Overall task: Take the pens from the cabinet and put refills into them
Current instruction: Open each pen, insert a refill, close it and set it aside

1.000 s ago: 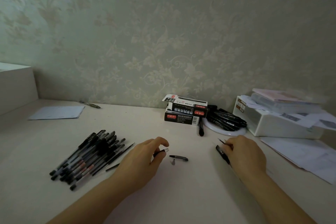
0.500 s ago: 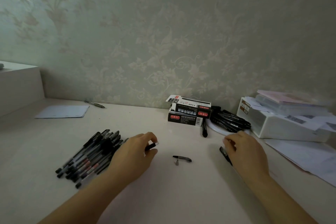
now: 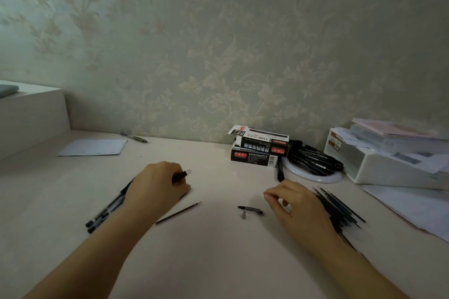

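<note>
Desk (image 3: 218,262): my two bare forearms reach across its pale top toward the wall.
Loose refill (image 3: 178,212): a thin dark stick lying slantwise between my arms, just beside my left wrist.
Pen cap (image 3: 251,209): black, flat on the desk, a small grey tip piece touching it, near my right fingertips.
My right hand (image 3: 300,209): fingers loosely curled, empty as far as I can see, beside a fan of refills (image 3: 337,206).
My left hand (image 3: 155,188): clenched around a dark pen barrel (image 3: 181,175), its clear end poking out.
Pen pile (image 3: 107,211): black pens, mostly hidden behind my left arm.
Refill boxes (image 3: 260,149): two stacked near the wall, more black pens (image 3: 313,158) heaped on a white plate to their right.
</note>
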`<state>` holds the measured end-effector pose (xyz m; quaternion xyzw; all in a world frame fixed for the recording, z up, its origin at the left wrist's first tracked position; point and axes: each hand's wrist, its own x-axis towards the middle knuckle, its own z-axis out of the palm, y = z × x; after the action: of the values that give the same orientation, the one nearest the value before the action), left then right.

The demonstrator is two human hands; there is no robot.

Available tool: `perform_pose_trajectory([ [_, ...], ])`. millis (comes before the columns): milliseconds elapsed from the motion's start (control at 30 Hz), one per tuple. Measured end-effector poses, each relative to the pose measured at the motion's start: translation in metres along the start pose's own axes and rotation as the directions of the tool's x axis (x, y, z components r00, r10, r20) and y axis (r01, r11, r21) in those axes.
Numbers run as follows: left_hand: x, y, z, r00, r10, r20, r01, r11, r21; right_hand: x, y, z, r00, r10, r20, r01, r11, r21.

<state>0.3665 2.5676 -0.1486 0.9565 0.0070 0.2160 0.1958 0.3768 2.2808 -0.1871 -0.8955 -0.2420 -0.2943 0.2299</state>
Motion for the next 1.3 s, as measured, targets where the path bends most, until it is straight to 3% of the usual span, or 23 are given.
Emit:
perform_pose_trajectory([
  [133, -0.003, 0.001, 0.006, 0.979, 0.029, 0.201, -0.059, 0.988, 0.14, -0.001, 0.001, 0.0, 1.0, 0.025, -0.013, -0.025, 1.0, -0.004],
  [233, -0.004, 0.0, 0.012, 0.963, 0.011, 0.271, -0.059, 0.983, 0.171, 0.0, 0.001, 0.001, 1.0, 0.021, -0.001, -0.021, 1.0, 0.0],
  [433, -0.008, 0.003, 0.022, 0.967, 0.084, 0.24, -0.135, 0.97, 0.202, -0.001, 0.002, 0.003, 1.0, 0.015, 0.008, -0.015, 1.0, -0.006],
  [533, -0.012, 0.019, 0.024, 0.971, 0.191, 0.147, -0.191, 0.982, -0.016, 0.0, -0.001, 0.002, 0.994, 0.105, 0.022, -0.107, 0.985, 0.133],
  [600, -0.017, 0.033, 0.025, 0.963, 0.25, 0.104, -0.223, 0.949, -0.224, 0.001, -0.008, 0.001, 0.974, 0.215, 0.072, -0.226, 0.916, 0.331],
  [667, -0.024, 0.047, 0.028, 0.948, 0.304, 0.091, -0.253, 0.897, -0.362, 0.001, -0.017, 0.001, 0.931, 0.299, 0.21, -0.365, 0.803, 0.472],
  [733, -0.03, 0.054, 0.033, 0.94, 0.333, 0.079, -0.265, 0.854, -0.447, 0.001, -0.026, 0.004, 0.9, 0.287, 0.328, -0.431, 0.694, 0.576],
  [800, -0.031, 0.057, 0.037, 0.934, 0.35, 0.067, -0.274, 0.826, -0.493, 0.001, -0.034, 0.005, 0.905, 0.253, 0.341, -0.422, 0.624, 0.658],
  [900, -0.031, 0.056, 0.041, 0.932, 0.361, 0.035, -0.294, 0.807, -0.512, 0.002, -0.038, 0.007, 0.909, 0.268, 0.32, -0.417, 0.572, 0.706],
  [1000, -0.032, 0.052, 0.045, 0.917, 0.393, 0.07, -0.329, 0.843, -0.425, 0.003, -0.034, 0.009, 0.892, 0.357, 0.275, -0.44, 0.55, 0.71],
  [1167, -0.03, 0.041, 0.047, 0.907, 0.379, 0.184, -0.3, 0.887, -0.35, 0.004, -0.016, 0.008, 0.806, 0.576, 0.135, -0.451, 0.45, 0.771],
  [1300, -0.029, 0.04, 0.049, 0.906, 0.386, 0.173, -0.308, 0.882, -0.356, 0.004, -0.011, 0.009, 0.77, 0.617, 0.163, -0.448, 0.34, 0.827],
])
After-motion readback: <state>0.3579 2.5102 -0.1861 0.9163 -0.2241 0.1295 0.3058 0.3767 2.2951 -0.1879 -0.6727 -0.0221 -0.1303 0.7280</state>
